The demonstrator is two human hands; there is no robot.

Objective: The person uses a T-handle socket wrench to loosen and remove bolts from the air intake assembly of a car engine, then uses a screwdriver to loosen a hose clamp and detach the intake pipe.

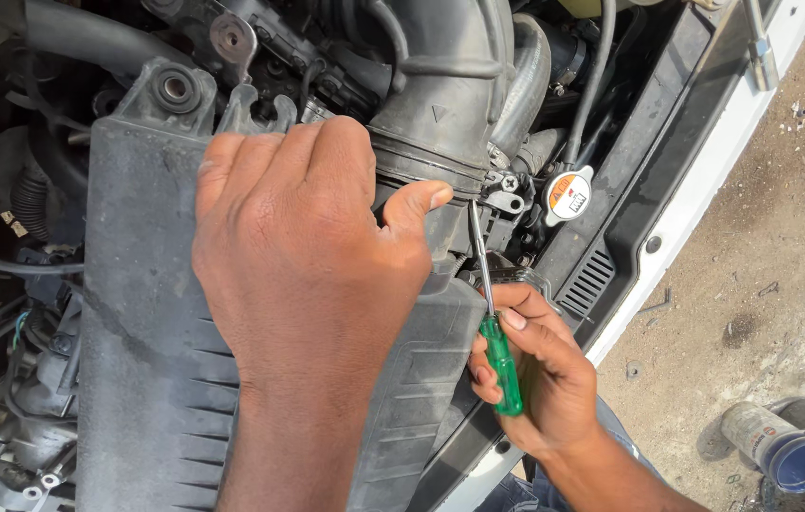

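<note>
Your left hand [303,246] fills the middle of the view, laid knuckles-up on the grey ribbed air-filter housing [151,322], fingers curled over its far edge and the thumb pressed against the black intake duct [445,104] where it joins the housing. That hand is clamped on the housing rather than lying flat. Just to its right, your right hand [540,365] is closed around the green handle of a screwdriver [500,360]; the handle sits low in your fist, and the thin metal shaft runs up past your left thumb to the hose clamp screw [509,180] on the duct's collar. The tip lies just below that screw; you cannot tell whether it touches. Right of the clamp sits a round radiator cap [569,196], then the white bodywork edge [706,180] and bare ground with a blue-lined can [782,446].
</note>
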